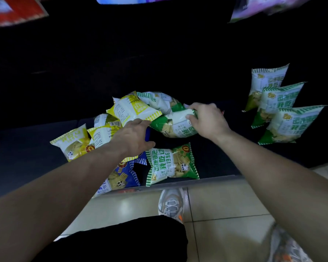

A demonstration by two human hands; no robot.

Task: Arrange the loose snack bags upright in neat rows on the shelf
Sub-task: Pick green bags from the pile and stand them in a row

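A loose heap of snack bags lies on the dark shelf (36, 140). My right hand (206, 120) grips the top edge of a green bag (174, 127) in the heap's middle. My left hand (134, 137) reaches into the heap with fingers curled round a dark blue edge under a yellow bag (133, 108); what it holds is partly hidden. Another green bag (170, 163) lies flat near the shelf's front edge, beside a blue bag (119, 176). More yellow bags (74, 142) lie at the left. Three green bags (280, 104) stand upright in a row at the right.
The shelf's metal front edge (216, 179) runs across below the bags. Beige floor tiles (225, 201) and my grey shoes (171, 205) are below. Blurred packages hang on the shelf above at the top left (13, 10) and top right (263, 6).
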